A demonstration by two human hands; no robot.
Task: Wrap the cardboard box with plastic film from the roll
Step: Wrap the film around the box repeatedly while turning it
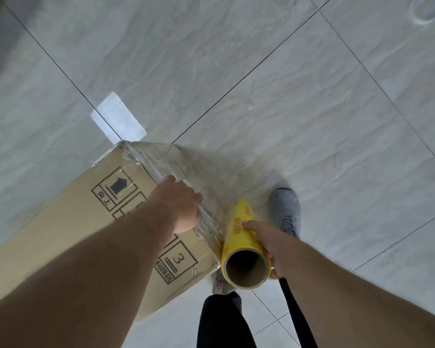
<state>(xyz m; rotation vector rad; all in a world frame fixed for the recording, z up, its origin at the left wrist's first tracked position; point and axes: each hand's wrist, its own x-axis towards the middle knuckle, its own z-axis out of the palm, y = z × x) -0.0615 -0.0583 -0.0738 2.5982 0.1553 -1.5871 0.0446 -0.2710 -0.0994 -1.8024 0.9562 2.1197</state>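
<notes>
The right hand (pixel 269 244) has its fingers curled round the yellow roll (pixel 244 241), thumb lying along the top, holding it just beside the near corner of the cardboard box (pixel 68 222), open cardboard core facing up at the camera. The left hand (pixel 183 204) sits on the box's upper edge over the plastic film (pixel 186 169), fingers look bent down over the far side, though I can't really see the tips so can't tell if it's gripping or just pressing. Box stands on the pale tiled floor (pixel 312 109) with clear film already round its end, and a grey sneaker (pixel 285 209) is planted just past the roll.
</notes>
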